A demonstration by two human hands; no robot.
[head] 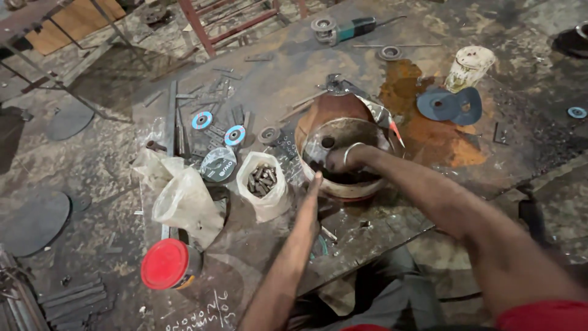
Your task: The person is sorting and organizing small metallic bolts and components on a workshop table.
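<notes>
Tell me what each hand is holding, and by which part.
Left hand steadies the rusty metal tin by its near rim. Right hand reaches inside; whether it grips anything cannot be told.

Rusty stained metal worktable point(429, 24), red frame point(211, 30) behind.

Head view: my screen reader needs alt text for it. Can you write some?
The right hand reaches inside a rusty round tin on a cluttered metal table, while the left hand rests against the tin's rim. Beside it stand an open bag of bolts, cutting discs and a red-lidded can.
</notes>
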